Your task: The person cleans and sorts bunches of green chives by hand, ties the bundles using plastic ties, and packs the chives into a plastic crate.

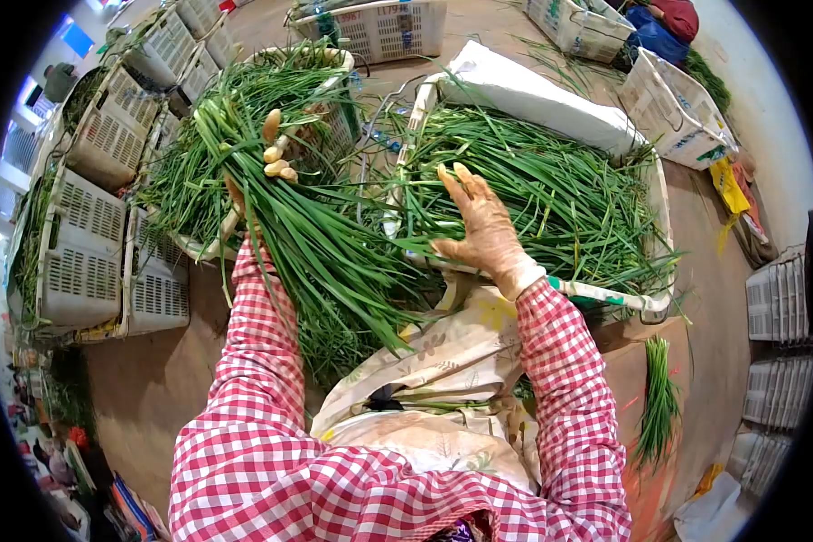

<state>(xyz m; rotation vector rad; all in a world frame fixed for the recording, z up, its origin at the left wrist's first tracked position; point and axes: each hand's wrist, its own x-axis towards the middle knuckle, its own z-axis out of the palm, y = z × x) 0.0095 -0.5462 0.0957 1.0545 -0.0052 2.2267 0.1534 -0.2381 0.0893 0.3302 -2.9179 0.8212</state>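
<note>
My left hand (278, 161), in a tan glove, is wrapped round a thick bunch of garlic chives (321, 239). The fingertips show on top, while the rest of the hand is hidden under the leaves. Pale stem ends point up and left, and the long green tips hang toward my lap. My right hand (483, 226), gloved too, has its fingers spread over the near left corner of a white crate (661, 244). Loose chives (551, 199) fill that crate. Whether the fingers touch any leaves I cannot tell.
Another crate heaped with greens (185, 190) stands under the held bunch. White crates (86, 244) are stacked at left, and more (677, 108) stand at the back right. A small bundle of chives (658, 397) lies at lower right. Someone in dark red (677, 18) is at the far right.
</note>
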